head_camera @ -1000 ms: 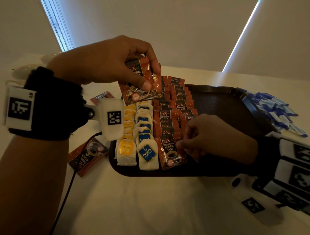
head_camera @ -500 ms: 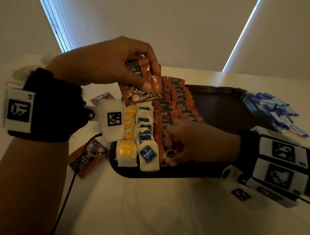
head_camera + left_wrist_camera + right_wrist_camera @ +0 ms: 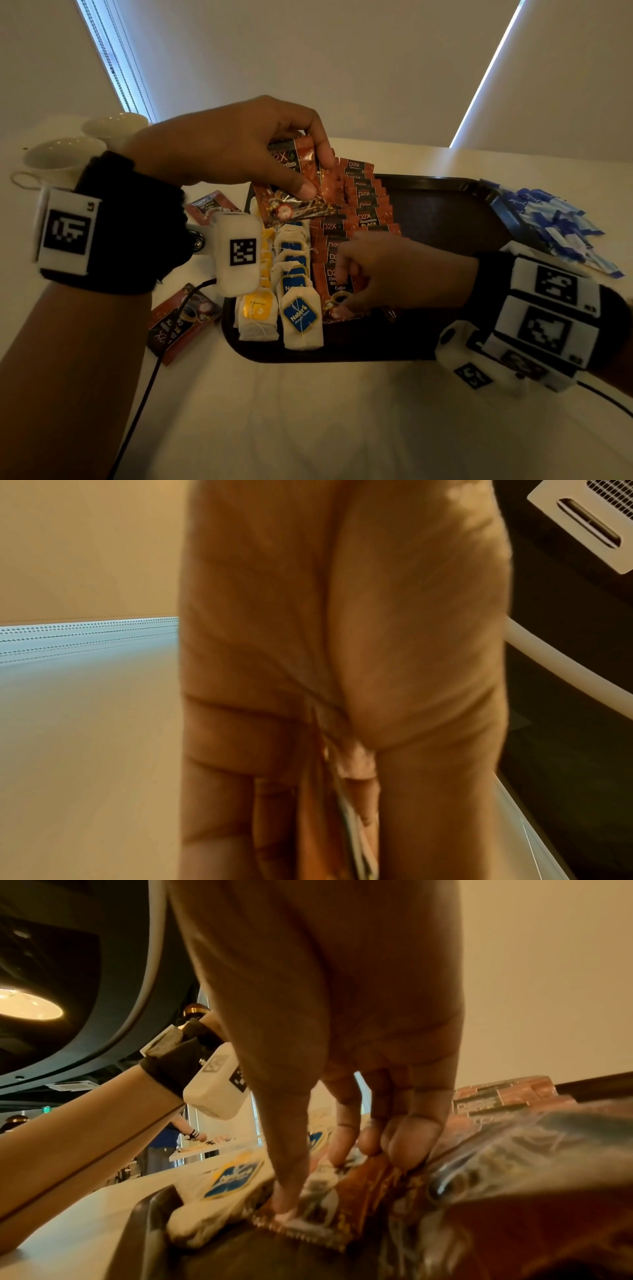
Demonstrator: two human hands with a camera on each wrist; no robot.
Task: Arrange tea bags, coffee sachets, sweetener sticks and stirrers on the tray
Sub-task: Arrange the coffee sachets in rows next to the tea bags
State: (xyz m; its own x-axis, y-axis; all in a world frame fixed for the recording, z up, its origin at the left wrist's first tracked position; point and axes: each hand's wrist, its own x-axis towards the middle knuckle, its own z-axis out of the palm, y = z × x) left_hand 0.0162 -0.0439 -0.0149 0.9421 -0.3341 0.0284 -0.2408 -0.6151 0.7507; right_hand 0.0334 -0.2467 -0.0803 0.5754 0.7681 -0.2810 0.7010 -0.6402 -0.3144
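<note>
A dark tray (image 3: 445, 219) holds rows of yellow-tagged tea bags (image 3: 257, 308), blue-tagged tea bags (image 3: 299, 317) and two columns of red coffee sachets (image 3: 366, 219). My left hand (image 3: 315, 174) hovers over the tray's far left and pinches a small stack of coffee sachets (image 3: 291, 205) between thumb and fingers. My right hand (image 3: 342, 284) is low at the tray's front, its thumb and curled fingers on the front coffee sachet (image 3: 327, 277). In the right wrist view the thumb presses that front coffee sachet's (image 3: 359, 1204) near edge, beside a blue-tagged tea bag (image 3: 232, 1180).
Blue and white sweetener sticks (image 3: 555, 233) lie in a heap off the tray's right edge. Two loose coffee sachets (image 3: 181, 322) (image 3: 209, 205) lie on the white table left of the tray. White cups (image 3: 58, 157) stand at the far left. The tray's right half is bare.
My right hand has slid left along the tray's front, from the right sachet column to the front sachet next to the tea bags. The left hand has stayed put with its stack.
</note>
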